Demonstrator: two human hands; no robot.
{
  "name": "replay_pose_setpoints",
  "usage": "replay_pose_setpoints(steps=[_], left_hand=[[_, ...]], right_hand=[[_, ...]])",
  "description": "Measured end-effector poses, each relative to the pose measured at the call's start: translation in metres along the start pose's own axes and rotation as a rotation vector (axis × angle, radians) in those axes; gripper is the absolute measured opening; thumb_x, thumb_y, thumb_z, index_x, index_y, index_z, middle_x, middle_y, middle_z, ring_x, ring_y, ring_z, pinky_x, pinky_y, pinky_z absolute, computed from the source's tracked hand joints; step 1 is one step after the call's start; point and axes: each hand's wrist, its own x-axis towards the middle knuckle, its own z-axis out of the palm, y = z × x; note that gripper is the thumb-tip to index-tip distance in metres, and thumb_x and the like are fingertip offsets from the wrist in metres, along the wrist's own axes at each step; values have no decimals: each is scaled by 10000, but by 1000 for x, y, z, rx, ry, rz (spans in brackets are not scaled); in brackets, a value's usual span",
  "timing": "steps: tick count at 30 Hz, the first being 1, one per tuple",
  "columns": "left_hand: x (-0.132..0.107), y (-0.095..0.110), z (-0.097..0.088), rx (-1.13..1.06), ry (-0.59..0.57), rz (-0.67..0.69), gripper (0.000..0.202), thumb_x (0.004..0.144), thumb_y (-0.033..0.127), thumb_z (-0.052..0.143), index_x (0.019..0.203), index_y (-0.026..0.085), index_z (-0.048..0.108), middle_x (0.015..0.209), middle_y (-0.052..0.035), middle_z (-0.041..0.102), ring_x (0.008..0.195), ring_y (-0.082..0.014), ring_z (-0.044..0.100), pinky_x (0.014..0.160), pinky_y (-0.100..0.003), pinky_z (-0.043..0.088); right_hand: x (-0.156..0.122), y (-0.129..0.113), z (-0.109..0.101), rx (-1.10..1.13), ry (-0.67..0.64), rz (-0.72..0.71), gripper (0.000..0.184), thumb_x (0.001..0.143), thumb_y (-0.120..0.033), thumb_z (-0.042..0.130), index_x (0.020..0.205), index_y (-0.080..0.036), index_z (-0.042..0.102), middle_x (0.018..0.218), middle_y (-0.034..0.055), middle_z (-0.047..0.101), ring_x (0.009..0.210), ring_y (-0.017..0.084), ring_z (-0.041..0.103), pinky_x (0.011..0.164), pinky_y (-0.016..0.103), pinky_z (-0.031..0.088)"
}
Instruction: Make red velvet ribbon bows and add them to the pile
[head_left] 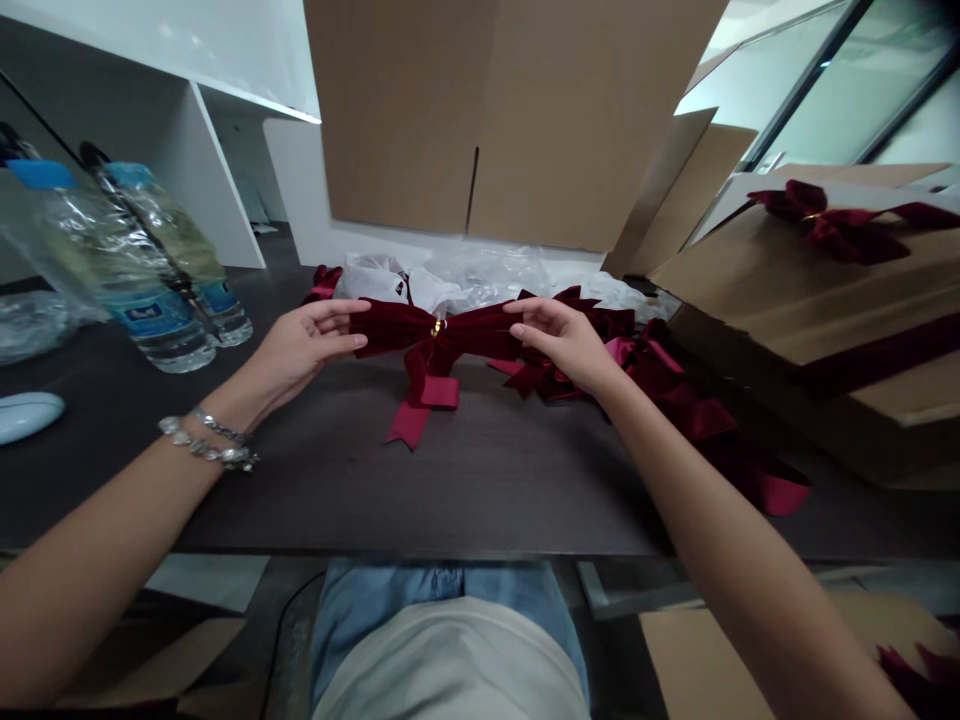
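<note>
A dark red velvet bow (439, 340) with a small gold tie at its centre hangs just above the dark table (465, 480). My left hand (304, 345) pinches the bow's left loop, a bracelet on its wrist. My right hand (559, 335) grips the right loop. Both hands are closed on the fabric. The bow's two tails drop down onto the table below the knot.
A pile of more red bows (675, 390) lies to the right. Cardboard boxes (817, 300) stand at right, one with a bow on top. A large open carton (510, 120) is behind, crumpled plastic bags (480, 275) before it. Two water bottles (142, 270) stand at left.
</note>
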Motion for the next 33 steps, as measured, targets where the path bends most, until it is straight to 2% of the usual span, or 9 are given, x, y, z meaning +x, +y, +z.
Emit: replay_pose_setpoints(steps=[5,14,23,27,30,33], left_hand=[[1,-4,-1,10,0,36,514,649,171,801,1148,194,676,1115,-71,693,997,-150,651,763,-174,562],[0,-4,-2,57,3,36,518,659,208,798,1161,195,671,1070,-72,696,937,-141,650,695,-168,548],[-1,-2,-1,65,27,28,495,641,219,810,1119,180,690,984,-63,693,867,-133,640,689,-191,551],[-1,-1,-4,2,47,8,480,624,194,814,1090,184,698,1016,-63,698,864,-126,645,685,-178,555],[0,0,-6,-46,45,-11,491,628,181,807,1103,194,685,1087,-68,694,895,-133,655,688,-175,560],[1,-1,-8,-59,28,-13,496,629,168,802,1108,199,675,1133,-70,686,921,-137,656,708,-181,564]], right_hand=[[1,3,3,-18,128,14,290,791,-393,712,1001,-194,728,773,25,629,653,110,531,615,268,495],[2,6,0,8,134,4,282,774,-409,736,971,-208,742,786,28,645,693,119,569,654,278,534],[3,7,0,6,143,23,314,758,-442,740,954,-197,725,797,34,645,706,132,586,653,287,536],[0,3,0,51,56,39,338,782,-453,716,992,-190,690,935,56,654,797,154,625,695,307,564],[-1,2,-1,80,-37,29,423,732,-395,769,1081,-195,638,1048,66,644,855,173,647,759,327,573],[0,3,0,68,-68,-30,450,715,-330,783,1108,-205,604,1213,77,591,867,163,652,783,318,566]])
